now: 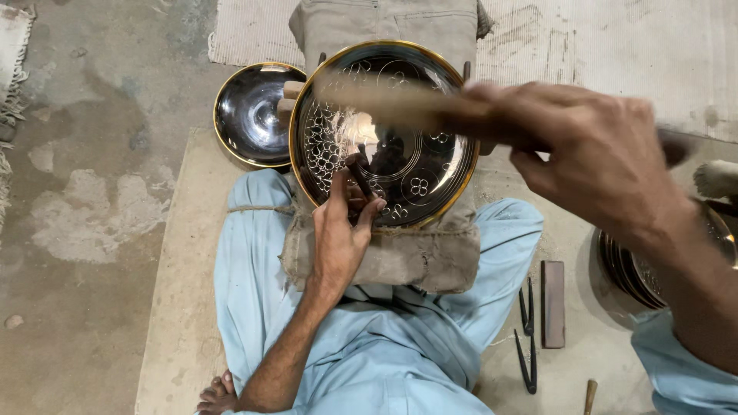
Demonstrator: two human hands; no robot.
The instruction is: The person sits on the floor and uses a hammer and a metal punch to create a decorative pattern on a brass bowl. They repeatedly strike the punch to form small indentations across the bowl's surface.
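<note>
A dark round metal plate [415,165] with a gold rim and engraved flower patterns rests on a cloth-wrapped cushion [419,257] over my lap. My left hand [342,230] pinches a small dark chisel [361,175] with its tip on the plate's lower left part. My right hand [592,157] is raised above the plate's right side and grips a wooden mallet [384,100], which is blurred across the plate's upper half.
A second dark gold-rimmed plate [250,115] lies on the floor at the left. A stack of plates [638,273] sits at the right. Black compasses [527,334], a dark rectangular stone [553,303] and a wooden handle [590,396] lie on the mat.
</note>
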